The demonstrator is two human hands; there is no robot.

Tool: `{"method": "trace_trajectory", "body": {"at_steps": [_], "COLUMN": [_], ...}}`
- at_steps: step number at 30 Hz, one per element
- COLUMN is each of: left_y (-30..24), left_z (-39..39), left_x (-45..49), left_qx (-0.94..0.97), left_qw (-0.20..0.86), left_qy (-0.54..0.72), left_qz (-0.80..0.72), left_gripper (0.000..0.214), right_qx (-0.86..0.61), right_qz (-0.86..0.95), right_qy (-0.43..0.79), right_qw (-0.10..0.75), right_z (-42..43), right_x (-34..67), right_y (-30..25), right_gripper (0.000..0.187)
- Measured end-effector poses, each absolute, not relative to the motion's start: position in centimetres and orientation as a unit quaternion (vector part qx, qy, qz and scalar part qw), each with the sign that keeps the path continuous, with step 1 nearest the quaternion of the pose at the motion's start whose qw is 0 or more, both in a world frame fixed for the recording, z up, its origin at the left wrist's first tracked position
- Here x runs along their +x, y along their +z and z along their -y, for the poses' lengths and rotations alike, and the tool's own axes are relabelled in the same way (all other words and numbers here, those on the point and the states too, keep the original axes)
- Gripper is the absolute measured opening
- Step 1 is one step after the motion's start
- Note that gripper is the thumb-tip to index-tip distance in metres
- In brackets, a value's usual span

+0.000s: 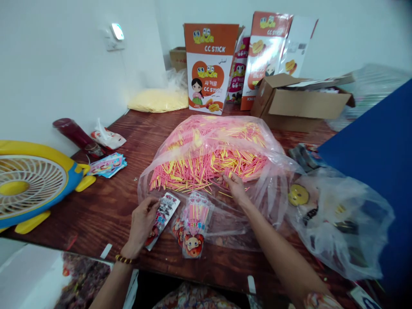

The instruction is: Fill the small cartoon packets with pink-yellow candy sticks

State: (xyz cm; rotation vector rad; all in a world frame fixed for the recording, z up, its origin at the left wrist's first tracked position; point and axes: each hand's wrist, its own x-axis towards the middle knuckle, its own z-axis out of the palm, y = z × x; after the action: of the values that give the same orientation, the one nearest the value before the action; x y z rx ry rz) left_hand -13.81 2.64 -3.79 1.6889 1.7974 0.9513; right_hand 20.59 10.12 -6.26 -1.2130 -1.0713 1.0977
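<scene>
Near table edge [80, 246]: left hand [141, 223] around packet [166, 209], right hand [236, 187] pinched on sticks [206, 167].

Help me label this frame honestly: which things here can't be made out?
Head view only:
Right hand: whether its grip holds any pink and yellow sticks; too small to tell.
Printed packet in left hand: lettering too small to read.
Clear bag: contents smeared by crinkled film.
Fan: cut off by the left edge.
Brown carton: inside hidden by its own wall.
</scene>
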Motion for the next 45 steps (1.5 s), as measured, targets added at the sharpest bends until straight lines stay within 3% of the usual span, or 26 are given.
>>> {"method": "trace_trajectory", "body": {"at_steps": [8, 12, 17, 20, 26, 32, 38, 43, 45], "left_y": [-0.8, 1.0, 2.4, 2.9, 3.0, 3.1, 2.7, 2.6, 2.5], "left_z": [-2.0, -2.3, -2.9, -3.0, -3.3, -3.0, -2.7, -2.2, -2.0], "left_x": [-13.8, -14.0, -11.7, -9.6, -8.4, -9.4, -9.9, -9.7, -9.6], "left_qx": [0.559, 0.502, 0.516, 0.551, 0.544, 0.543, 0.556, 0.601, 0.616], "left_qw": [0.319, 0.379, 0.467, 0.509, 0.538, 0.535, 0.525, 0.458, 0.443], "left_qy": [0.419, 0.461, 0.429, 0.387, 0.379, 0.369, 0.373, 0.415, 0.414], "left_qz": [-0.64, -0.626, -0.576, -0.536, -0.521, -0.533, -0.526, -0.507, -0.502], "left_gripper": [0.028, 0.031, 0.033, 0.032, 0.027, 0.026, 0.029, 0.025, 0.026], "right_qx": [-0.551, -0.491, -0.415, -0.428, -0.406, -0.388, -0.381, -0.369, -0.33], "right_qz": [0.545, 0.445, 0.42, 0.538, 0.788, 0.834, 0.762, 0.511, 0.434], "right_qy": [0.391, 0.51, 0.615, 0.547, 0.346, 0.323, 0.427, 0.543, 0.566], "right_qw": [0.496, 0.549, 0.522, 0.478, 0.307, 0.225, 0.304, 0.556, 0.618], "right_z": [-8.9, -9.1, -8.4, -7.4, -6.1, -6.8, -6.8, -6.2, -5.9], "right_x": [19.8, 19.2, 17.0, 15.5, 12.8, 10.1, 10.0, 9.7, 9.1], "right_y": [-6.1, -3.4, 0.4, 2.1, 4.4, 4.0, 4.6, 5.8, 6.3], "right_gripper": [0.028, 0.03, 0.032, 0.029, 0.022, 0.01, 0.012, 0.011, 0.014]}}
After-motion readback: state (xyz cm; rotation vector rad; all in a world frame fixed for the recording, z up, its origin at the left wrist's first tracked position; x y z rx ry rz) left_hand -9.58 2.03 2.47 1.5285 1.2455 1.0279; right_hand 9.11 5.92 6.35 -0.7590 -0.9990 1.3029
